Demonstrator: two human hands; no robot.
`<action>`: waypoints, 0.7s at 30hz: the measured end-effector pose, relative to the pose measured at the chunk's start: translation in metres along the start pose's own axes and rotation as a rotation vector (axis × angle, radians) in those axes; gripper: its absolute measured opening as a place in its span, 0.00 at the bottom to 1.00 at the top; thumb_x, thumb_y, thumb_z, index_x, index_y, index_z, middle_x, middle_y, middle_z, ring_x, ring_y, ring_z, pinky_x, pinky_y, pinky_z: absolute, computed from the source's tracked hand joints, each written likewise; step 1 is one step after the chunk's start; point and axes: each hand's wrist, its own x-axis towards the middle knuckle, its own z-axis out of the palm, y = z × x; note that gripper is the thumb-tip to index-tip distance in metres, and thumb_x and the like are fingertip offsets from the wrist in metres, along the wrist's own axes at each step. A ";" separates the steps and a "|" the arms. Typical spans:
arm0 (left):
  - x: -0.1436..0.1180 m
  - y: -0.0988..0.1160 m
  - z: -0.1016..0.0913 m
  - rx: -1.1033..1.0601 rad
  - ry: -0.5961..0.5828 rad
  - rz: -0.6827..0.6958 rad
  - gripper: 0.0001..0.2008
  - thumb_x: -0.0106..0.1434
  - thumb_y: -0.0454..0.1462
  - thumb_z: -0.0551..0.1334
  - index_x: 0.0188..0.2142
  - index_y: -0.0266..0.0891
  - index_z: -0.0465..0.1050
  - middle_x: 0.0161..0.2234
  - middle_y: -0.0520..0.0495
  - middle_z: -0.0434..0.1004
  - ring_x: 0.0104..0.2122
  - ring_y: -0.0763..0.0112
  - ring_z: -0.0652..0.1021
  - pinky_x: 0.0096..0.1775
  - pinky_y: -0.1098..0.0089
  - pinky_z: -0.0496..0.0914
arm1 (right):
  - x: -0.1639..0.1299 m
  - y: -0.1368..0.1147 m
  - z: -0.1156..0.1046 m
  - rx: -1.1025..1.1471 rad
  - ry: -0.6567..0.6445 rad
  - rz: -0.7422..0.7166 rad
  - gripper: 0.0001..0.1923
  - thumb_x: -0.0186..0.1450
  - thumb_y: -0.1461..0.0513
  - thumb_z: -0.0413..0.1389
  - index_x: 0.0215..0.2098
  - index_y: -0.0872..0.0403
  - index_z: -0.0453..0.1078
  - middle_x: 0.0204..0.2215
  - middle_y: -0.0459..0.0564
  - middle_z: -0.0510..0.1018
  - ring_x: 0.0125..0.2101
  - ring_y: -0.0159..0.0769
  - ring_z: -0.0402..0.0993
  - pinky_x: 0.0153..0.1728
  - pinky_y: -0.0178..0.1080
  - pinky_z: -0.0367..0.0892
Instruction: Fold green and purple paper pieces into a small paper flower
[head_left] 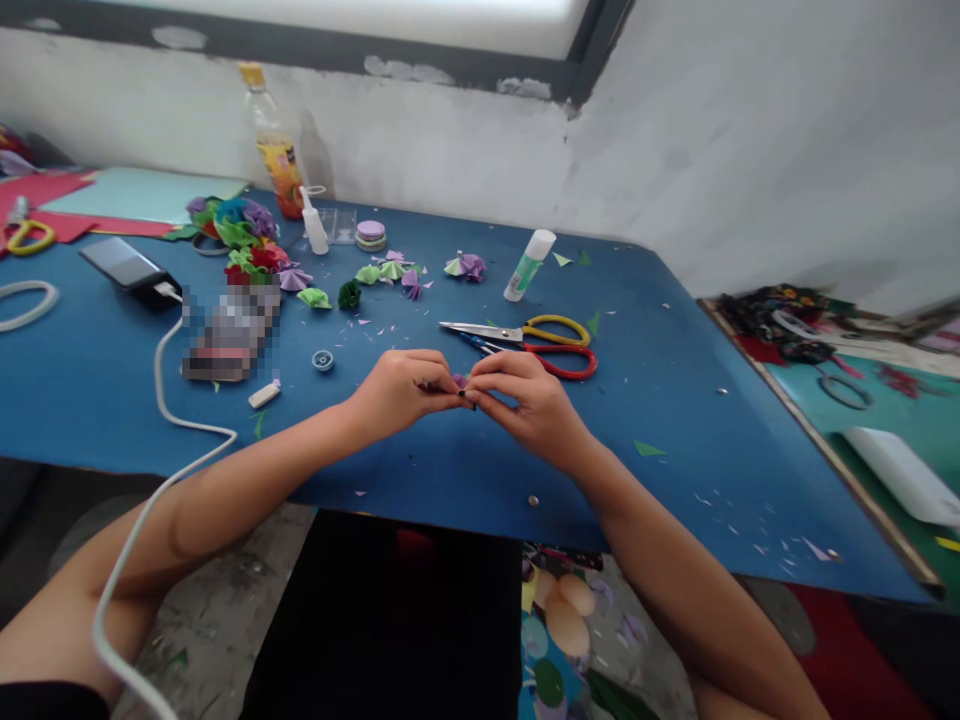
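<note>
Near the blue table's front edge, our left hand and right hand pinch one small purple paper piece together, scissors just beyond

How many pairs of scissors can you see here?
3: a yellow-handled pair and a red-handled pair just beyond the hands, and another yellow-handled pair at the far left. More may be hidden.
</note>
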 end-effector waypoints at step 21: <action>0.001 0.006 0.003 -0.094 0.007 -0.220 0.07 0.58 0.33 0.60 0.33 0.35 0.77 0.30 0.47 0.76 0.24 0.79 0.73 0.21 0.82 0.69 | -0.001 0.005 -0.002 -0.134 0.131 0.036 0.05 0.63 0.61 0.54 0.32 0.53 0.70 0.33 0.49 0.76 0.36 0.36 0.71 0.40 0.42 0.64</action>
